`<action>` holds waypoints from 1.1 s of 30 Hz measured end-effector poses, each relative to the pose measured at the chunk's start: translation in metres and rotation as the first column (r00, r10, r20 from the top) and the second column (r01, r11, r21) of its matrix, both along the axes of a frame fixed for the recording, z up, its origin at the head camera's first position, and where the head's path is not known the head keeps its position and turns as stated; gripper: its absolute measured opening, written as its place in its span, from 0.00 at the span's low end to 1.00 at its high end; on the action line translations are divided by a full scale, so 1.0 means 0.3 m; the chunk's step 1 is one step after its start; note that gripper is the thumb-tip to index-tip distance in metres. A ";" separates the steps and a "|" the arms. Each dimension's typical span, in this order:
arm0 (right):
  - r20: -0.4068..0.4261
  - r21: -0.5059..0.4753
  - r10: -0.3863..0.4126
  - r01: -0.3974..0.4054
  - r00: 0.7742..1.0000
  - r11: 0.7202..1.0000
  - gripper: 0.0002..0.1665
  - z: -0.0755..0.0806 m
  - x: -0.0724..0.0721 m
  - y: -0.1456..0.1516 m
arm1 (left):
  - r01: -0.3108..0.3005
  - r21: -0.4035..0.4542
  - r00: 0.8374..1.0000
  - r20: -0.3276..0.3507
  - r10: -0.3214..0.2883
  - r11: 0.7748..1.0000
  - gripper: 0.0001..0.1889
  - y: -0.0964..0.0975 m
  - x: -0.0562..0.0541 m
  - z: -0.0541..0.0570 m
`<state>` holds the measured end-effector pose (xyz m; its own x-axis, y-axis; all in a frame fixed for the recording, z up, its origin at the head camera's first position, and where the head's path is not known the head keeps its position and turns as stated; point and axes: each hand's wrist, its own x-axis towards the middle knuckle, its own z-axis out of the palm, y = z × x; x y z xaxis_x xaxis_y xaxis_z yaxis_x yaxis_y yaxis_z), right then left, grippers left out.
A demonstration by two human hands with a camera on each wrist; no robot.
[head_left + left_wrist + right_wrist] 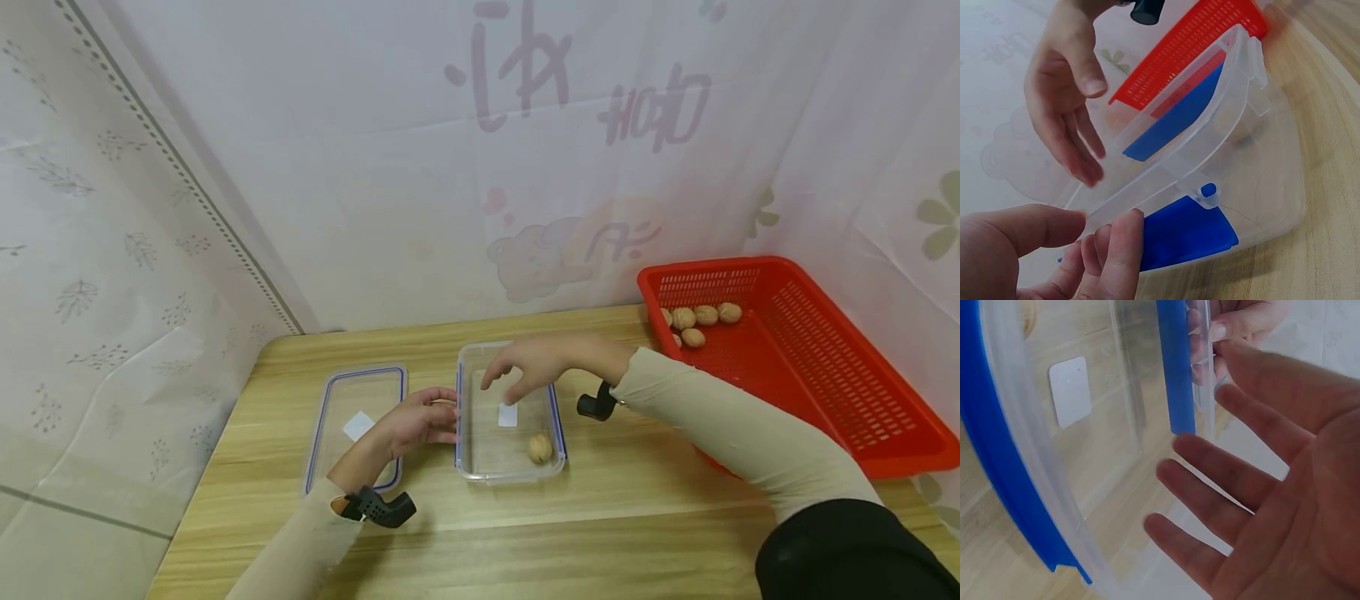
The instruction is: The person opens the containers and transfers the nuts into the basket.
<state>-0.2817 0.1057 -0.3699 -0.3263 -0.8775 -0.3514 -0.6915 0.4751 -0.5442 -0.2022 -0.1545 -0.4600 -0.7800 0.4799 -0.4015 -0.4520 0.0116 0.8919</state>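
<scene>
A clear plastic food container with blue side clips stands uncovered on the table. One walnut lies in its near right corner, and a white label shows on its bottom. My left hand is at the container's left side, relaxed fingertips against the outer wall near the blue clip and thumb tip at the rim. Over the container's far half hovers my right hand, palm down, with loosely spread fingers and nothing in them. Its fingers are apart from the walnut.
Left of the container lies its clear lid with a blue seal, partly under my left wrist. A red plastic basket stands at the right, several walnuts gathered at its far left. Behind the wooden table hangs a printed curtain.
</scene>
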 end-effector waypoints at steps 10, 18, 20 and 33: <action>0.252 0.197 0.055 -0.107 0.966 0.975 0.26 -0.047 -0.026 -0.058 | -0.008 -0.007 1.000 0.004 0.008 1.000 0.23 0.002 0.002 0.001; 0.405 0.289 0.050 -0.180 0.913 0.940 0.26 -0.075 -0.026 -0.076 | -0.015 -0.003 1.000 0.005 0.015 1.000 0.22 0.002 -0.001 0.004; 0.419 0.299 0.053 -0.193 0.906 0.934 0.25 -0.082 -0.022 -0.077 | -0.015 -0.002 1.000 0.004 0.015 1.000 0.22 0.002 -0.001 0.005; 0.328 0.433 0.025 -0.174 0.944 0.885 0.23 -0.108 0.022 -0.071 | -0.010 -0.010 1.000 -0.007 0.010 1.000 0.22 0.001 0.001 0.003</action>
